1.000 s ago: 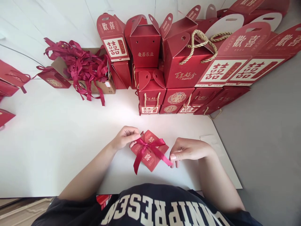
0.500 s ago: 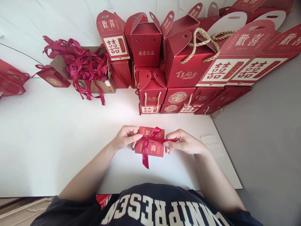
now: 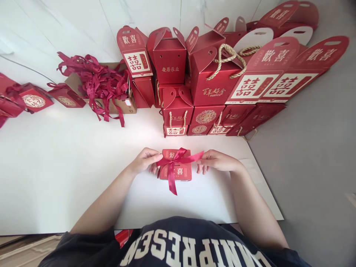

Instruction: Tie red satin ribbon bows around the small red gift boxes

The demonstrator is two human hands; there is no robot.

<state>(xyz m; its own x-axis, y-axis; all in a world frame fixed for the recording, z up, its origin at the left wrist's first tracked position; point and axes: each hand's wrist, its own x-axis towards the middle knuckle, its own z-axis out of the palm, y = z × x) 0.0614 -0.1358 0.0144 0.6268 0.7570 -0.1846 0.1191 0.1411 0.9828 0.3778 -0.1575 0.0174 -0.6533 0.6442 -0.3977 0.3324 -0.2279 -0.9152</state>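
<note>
A small red gift box (image 3: 182, 175) with gold characters lies on the white table in front of me. A glossy crimson ribbon (image 3: 171, 180) is tied across its top in a bow, one tail hanging over the near edge. My left hand (image 3: 145, 160) pinches the ribbon's left loop at the box's left side, the lower fingers beside the box. To the right, my right hand (image 3: 218, 161) is next to the other ribbon tail, whose flared end stands out above the fingertips. Its fingers are apart, touching or just beside that tail.
Red gift boxes (image 3: 214, 85) with rope handles are stacked along the back and right. A cardboard box (image 3: 130, 105) overflows with crimson ribbons (image 3: 104, 83) at the back left. Tied red boxes (image 3: 39, 100) stand farther left. A grey surface (image 3: 311, 159) borders the table's right edge.
My right hand has let the ribbon tail slip from its pinch, and the tail's end now points up and right. The left loop shows wider at my left fingers. The camera view has shifted.
</note>
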